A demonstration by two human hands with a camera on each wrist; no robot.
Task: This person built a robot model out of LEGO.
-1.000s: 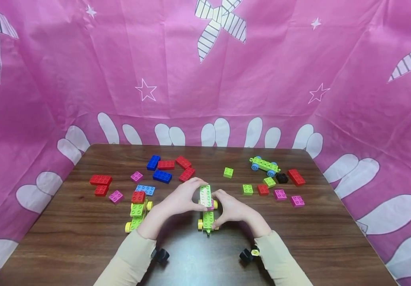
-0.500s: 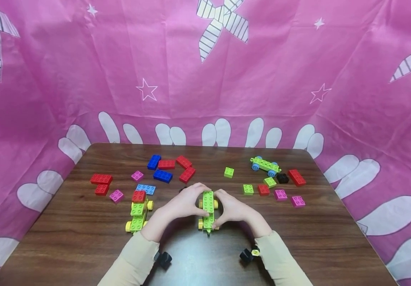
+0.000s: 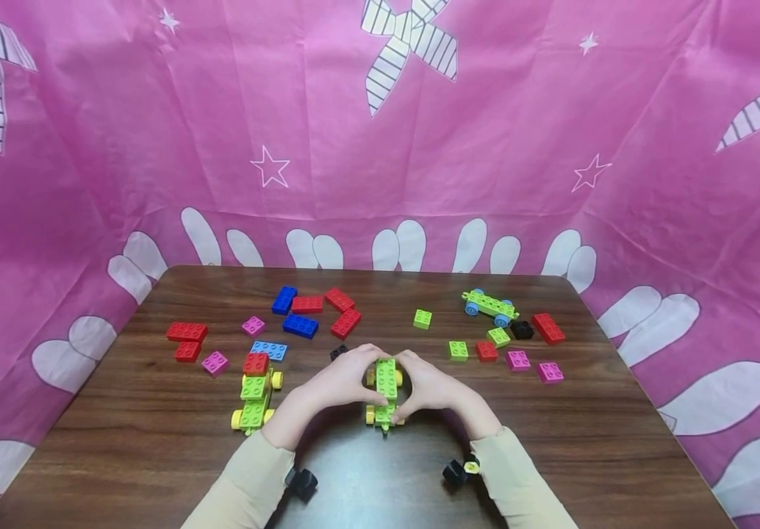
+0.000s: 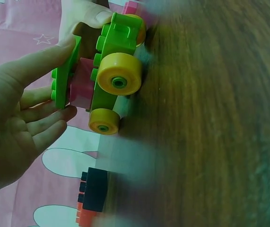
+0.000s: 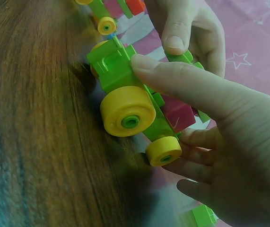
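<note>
Gripping one green car on table: left hand and right hand, fingers curled round it.

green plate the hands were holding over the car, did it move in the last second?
Yes. The green plate has gone from tilted up above the yellow-wheeled car to flat on it, farther from the red brick behind.

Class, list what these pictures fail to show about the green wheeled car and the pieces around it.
- Green wheeled car: head view, both hands cover its sides and the pink brick under its top plate.
- Black brick: head view, left hand hides most.
- Table: left wrist view, blurred.
</note>
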